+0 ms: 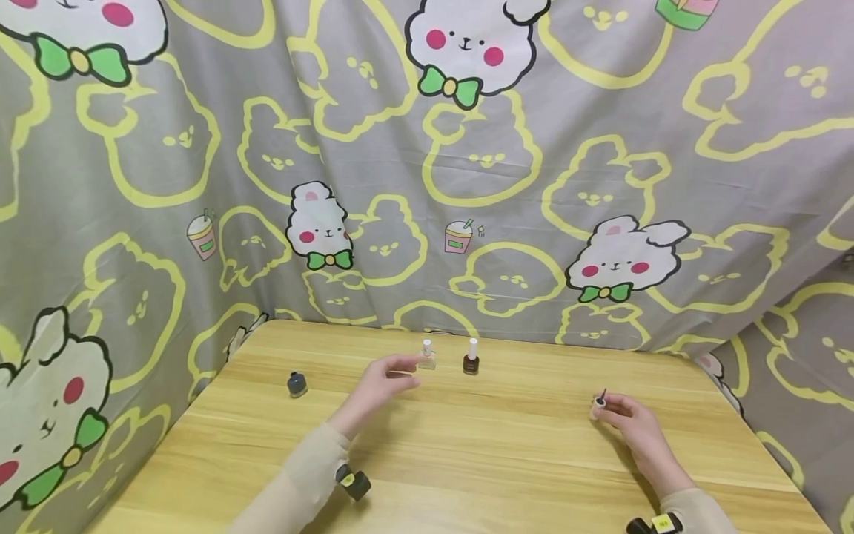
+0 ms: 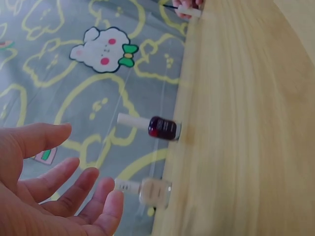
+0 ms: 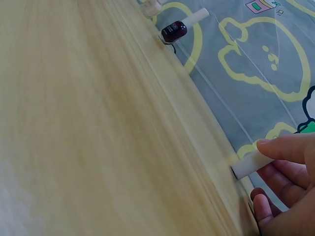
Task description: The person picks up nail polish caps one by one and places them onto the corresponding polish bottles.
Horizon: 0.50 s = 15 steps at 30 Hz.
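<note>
In the head view my left hand (image 1: pixel 387 382) reaches across the table beside a clear, pale nail polish bottle (image 1: pixel 428 360) with a white cap. The left wrist view shows this hand's fingers (image 2: pixel 88 179) spread and loosely bent, apart from that bottle. Just to the right stands a dark red nail polish bottle (image 1: pixel 471 364), upright with its white cap on. At the right, my right hand (image 1: pixel 634 426) pinches a loose white nail polish cap (image 3: pixel 251 163) between thumb and fingers, its dark brush (image 1: pixel 603 395) pointing up. The cap's flat end is at the tabletop; contact is hard to tell.
An uncapped dark blue nail polish bottle (image 1: pixel 296 385) stands on the left of the wooden table (image 1: pixel 467 460). A patterned grey curtain (image 1: pixel 400 170) hangs along the table's far edge and both sides.
</note>
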{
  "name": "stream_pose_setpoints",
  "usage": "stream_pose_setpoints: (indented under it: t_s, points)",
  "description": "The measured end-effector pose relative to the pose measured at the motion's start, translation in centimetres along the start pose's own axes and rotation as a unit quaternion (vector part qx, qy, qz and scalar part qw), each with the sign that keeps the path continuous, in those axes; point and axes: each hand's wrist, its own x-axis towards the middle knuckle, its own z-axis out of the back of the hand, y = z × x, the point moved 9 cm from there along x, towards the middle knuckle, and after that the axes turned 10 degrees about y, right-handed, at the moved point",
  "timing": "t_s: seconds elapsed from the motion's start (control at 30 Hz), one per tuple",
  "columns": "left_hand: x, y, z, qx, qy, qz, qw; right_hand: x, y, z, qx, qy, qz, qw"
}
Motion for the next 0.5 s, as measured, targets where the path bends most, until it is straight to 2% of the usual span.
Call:
stream_pose_setpoints:
  t_s: [0.2,0.5]
  points:
    - [-1.3,0.8,1.7,0.008,-0.012,0.013,0.9998,-0.1,0.2,-0.2,0.011,-0.002,-0.005,0.9999]
    - [-3.2,1.9,4.3,0.016,-0.058,0.025,0.9979,-0.2,0.4,-0.1,0.016,-0.005,0.003,0.9999]
